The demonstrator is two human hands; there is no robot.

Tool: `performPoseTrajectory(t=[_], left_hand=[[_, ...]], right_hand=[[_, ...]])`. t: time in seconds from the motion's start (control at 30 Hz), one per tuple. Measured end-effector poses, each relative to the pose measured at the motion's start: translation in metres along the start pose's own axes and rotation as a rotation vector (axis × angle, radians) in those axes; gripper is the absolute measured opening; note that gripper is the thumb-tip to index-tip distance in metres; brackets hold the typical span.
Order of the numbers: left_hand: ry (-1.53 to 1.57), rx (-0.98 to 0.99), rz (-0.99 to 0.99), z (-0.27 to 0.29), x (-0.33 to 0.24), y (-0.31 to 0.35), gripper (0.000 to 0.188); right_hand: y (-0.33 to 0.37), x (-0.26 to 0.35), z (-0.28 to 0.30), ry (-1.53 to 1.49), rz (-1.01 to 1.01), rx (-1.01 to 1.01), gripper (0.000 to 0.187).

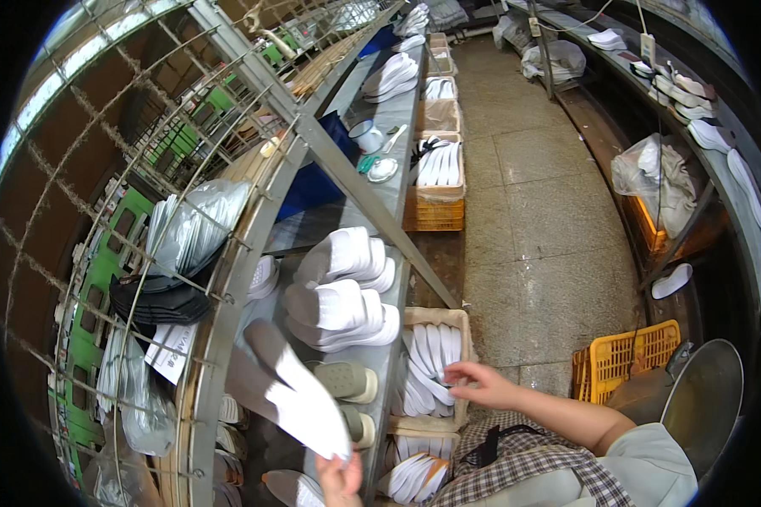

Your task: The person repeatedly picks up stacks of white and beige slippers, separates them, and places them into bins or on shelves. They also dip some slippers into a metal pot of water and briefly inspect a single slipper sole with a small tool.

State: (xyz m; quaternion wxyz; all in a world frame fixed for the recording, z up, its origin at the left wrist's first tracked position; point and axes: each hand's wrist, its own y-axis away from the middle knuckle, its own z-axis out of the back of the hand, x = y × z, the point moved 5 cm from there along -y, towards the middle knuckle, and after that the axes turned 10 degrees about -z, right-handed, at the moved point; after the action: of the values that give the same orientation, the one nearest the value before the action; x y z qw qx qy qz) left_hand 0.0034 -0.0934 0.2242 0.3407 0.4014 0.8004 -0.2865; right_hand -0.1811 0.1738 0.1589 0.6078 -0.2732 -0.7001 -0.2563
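Note:
My left hand, at the lower edge, pinches the toe end of a pair of white insoles with grey-brown heel parts. The insoles slant up and left over the bench, partly covering two olive-green shoes with cream soles. To the right, my right hand reaches over a lined crate filled with white insoles. Its fingers are apart, with the tips close to the insoles; I cannot tell whether they touch. Stacked white insoles with grey ends lie on the bench beyond.
A wire mesh partition with a metal post borders the bench's left side. More crates line the aisle. A white mug stands farther along the bench. At right are a yellow basket, a round metal pan and a shelf.

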Motion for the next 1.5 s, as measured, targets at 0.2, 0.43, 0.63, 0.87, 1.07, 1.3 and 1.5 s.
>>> performPoseTrajectory(t=[0.2, 0.43, 0.63, 0.87, 1.07, 1.3, 1.5], left_hand=[[-0.099, 0.208, 0.346, -0.124, 0.08, 0.035, 0.093], [-0.58, 0.629, 0.443, -0.195, 0.105, -0.009, 0.087], [-0.173, 0.335, 0.543, -0.22, 0.167, -0.052, 0.04], [-0.036, 0.089, 1.008, -0.198, 0.218, -0.009, 0.037], [-0.048, 0.077, 1.043, -0.182, 0.224, -0.003, 0.036], [-0.021, 0.043, 1.032, -0.177, 0.218, -0.004, 0.036], [0.123, 0.273, 0.74, -0.196, 0.2, -0.009, 0.04]], right_hand=[[0.009, 0.059, -0.032, -0.839, -0.099, 0.248, 0.088], [0.065, 0.079, 0.023, -1.053, -0.087, -0.066, 0.074], [0.078, 0.083, 0.027, -1.129, -0.16, -0.187, 0.073], [0.097, 0.051, 0.033, -1.289, -0.511, -0.239, 0.082], [0.099, 0.04, 0.027, -1.307, -0.585, -0.328, 0.08], [0.095, 0.041, 0.022, -1.231, -0.564, -0.286, 0.078], [0.088, 0.068, 0.026, -0.852, -0.091, -0.229, 0.074]])
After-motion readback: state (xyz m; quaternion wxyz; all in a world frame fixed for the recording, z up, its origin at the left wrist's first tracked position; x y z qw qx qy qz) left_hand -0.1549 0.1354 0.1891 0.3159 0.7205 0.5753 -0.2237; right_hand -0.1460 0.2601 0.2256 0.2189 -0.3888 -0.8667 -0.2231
